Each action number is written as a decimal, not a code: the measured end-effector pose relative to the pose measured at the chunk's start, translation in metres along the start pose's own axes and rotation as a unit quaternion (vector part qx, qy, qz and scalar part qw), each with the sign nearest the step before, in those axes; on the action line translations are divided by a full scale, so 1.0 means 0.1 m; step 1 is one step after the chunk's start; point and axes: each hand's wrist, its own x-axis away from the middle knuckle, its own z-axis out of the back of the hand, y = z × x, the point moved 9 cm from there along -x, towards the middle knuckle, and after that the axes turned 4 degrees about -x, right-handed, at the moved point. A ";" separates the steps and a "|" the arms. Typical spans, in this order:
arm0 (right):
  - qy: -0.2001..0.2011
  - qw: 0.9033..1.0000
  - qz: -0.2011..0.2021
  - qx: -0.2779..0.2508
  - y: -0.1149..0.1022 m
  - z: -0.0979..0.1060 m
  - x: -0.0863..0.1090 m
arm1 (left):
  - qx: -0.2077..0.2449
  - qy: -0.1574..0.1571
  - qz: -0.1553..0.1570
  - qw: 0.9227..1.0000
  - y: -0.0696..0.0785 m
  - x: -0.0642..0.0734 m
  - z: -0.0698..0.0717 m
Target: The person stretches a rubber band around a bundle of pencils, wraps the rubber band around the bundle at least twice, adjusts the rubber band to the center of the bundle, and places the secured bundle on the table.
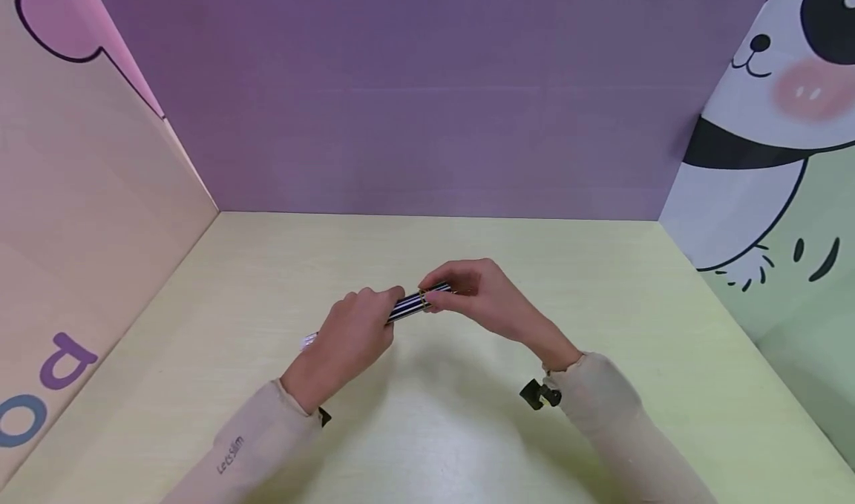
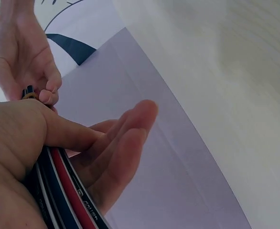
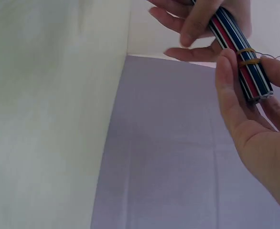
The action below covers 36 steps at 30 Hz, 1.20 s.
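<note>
A bundle of striped pencils (image 1: 406, 308), dark blue, black, white and red, is held above the table. My left hand (image 1: 354, 333) grips it around the middle, some fingers stretched out past it in the left wrist view. Its lower end (image 1: 308, 340) pokes out behind that hand. A tan rubber band (image 3: 247, 62) loops around the bundle near the other end, in two strands. Thumb and fingers of my right hand (image 1: 474, 296) pinch at this band from both sides. In the right wrist view the pencils' flat ends (image 3: 262, 98) show just beyond it.
Below the hands lies a pale wooden table (image 1: 267, 266). A purple panel (image 1: 427, 118) stands along its back edge, with printed side walls left and right (image 1: 755, 192). A small black wrist device (image 1: 539, 394) hangs at the right cuff.
</note>
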 end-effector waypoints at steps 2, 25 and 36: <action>-0.009 1.000 -0.006 -0.011 0.01 -0.02 0.00 | -0.003 0.002 -0.006 1.000 0.02 0.02 0.02; 0.003 0.999 -0.038 0.015 0.13 -0.08 0.42 | 0.004 -0.014 -0.068 0.998 0.41 0.11 -0.10; 0.109 0.993 -0.013 -0.042 0.14 0.23 0.72 | 0.261 -0.124 -0.024 0.957 -0.02 0.32 -0.10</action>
